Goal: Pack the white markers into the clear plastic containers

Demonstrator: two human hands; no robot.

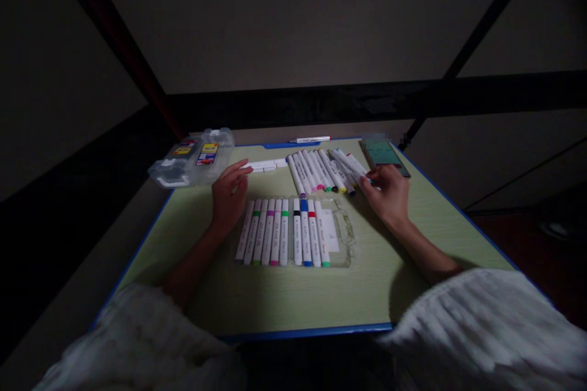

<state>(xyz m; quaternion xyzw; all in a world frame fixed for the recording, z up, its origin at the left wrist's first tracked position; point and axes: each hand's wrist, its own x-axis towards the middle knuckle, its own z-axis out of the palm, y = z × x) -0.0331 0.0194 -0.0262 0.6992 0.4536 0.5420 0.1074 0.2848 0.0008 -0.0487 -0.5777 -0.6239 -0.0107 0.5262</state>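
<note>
While dim light falls over the desk (403, 293), the person sits with both forearms stretched forward out of pale, woolly sleeves (486, 324). Their left hand (228, 195) lies low on the desk with its fingers loosely bent and spread, closed on nothing; the thumb and fingertips point at a white marker (266, 165) that lies crosswise just beyond them, very near but with a sliver of desk between. Their right hand (389, 195) reaches to the right end of the far markers (321, 171), a fanned row of white barrels with coloured caps lying side by side. Its fingertips (368, 181) touch the outermost barrel of that row, so the marker sits at the tips rather than in the palm; from where I stand I cannot tell whether the fingers are pinched around it or only laid against it. Between the two hands and closer to the person, the near markers (284, 232) lie in a neat parallel row on a clear pouch (342, 235), touched by neither hand. A phone (384, 154) lies just beyond the right hand, near the desk's far right corner. A clear case (192, 162) sits at the far left corner, well left of the white marker, and one pen (309, 139) lies along the far edge.
</note>
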